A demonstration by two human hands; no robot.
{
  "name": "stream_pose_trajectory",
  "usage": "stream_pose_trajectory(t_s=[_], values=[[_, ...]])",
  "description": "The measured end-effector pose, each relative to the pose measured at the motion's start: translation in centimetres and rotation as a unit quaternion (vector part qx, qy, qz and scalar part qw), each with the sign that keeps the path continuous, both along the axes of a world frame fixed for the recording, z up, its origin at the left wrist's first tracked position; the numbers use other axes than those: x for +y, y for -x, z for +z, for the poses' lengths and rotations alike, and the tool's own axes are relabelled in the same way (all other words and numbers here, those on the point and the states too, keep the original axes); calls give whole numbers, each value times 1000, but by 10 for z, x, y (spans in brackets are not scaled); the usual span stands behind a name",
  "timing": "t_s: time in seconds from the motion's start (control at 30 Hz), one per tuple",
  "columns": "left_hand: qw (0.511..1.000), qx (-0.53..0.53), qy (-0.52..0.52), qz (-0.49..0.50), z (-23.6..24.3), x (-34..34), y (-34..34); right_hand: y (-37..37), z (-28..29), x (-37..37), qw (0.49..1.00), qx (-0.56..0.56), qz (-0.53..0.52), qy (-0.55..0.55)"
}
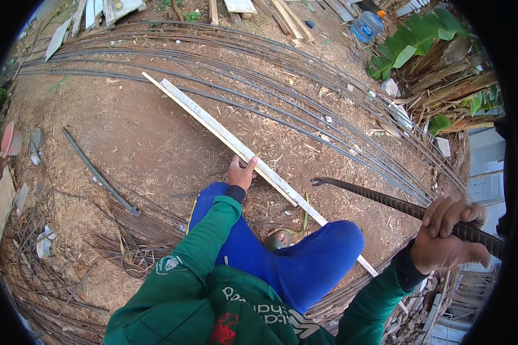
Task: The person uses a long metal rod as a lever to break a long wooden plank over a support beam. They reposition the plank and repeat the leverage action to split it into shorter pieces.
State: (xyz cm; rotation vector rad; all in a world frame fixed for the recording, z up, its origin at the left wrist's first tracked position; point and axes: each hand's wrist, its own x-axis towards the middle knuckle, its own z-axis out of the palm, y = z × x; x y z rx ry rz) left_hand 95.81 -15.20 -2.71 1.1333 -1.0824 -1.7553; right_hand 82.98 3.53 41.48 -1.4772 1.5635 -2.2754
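My left hand [243,172] is closed round two long wooden strips laid side by side, its thumb over the top. One is a pale, whitish batten [213,119] that runs slantwise past my right knee. A thinner strip [155,83] lies along its left edge and ends short of that knee. On the right, my right hand [446,238] has its fingers wrapped round a dark ribbed steel bar [380,198]. The bar's bent, claw-like tip points left, toward the batten, without touching it. Its other end goes out of view behind my hand.
Long thin steel rods [259,106] curve across the ground ahead. At left lie a grey bent pipe [98,171], a pink bucket [10,140] and a heap of rods [126,241]. Boards [290,20], a blue water jug [367,26] and a banana stump [452,92] stand farther off.
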Motion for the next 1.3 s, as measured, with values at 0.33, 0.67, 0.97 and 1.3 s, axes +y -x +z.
stream_pose_trajectory(t_s=[0.33,0.67,0.97,1.3], values=[[1000,-8,-25,6,11,-2,0,9,-79,-39,996,-35,46,-65],[999,-25,-19,14,0,4,-7,62,-135,-55,993,-40,-15,-106],[973,-230,4,-20,8,-6,21,118,-199,-104,911,91,-180,-359],[948,-304,-31,-86,53,-23,26,130,-140,-99,803,-329,-78,-491]])
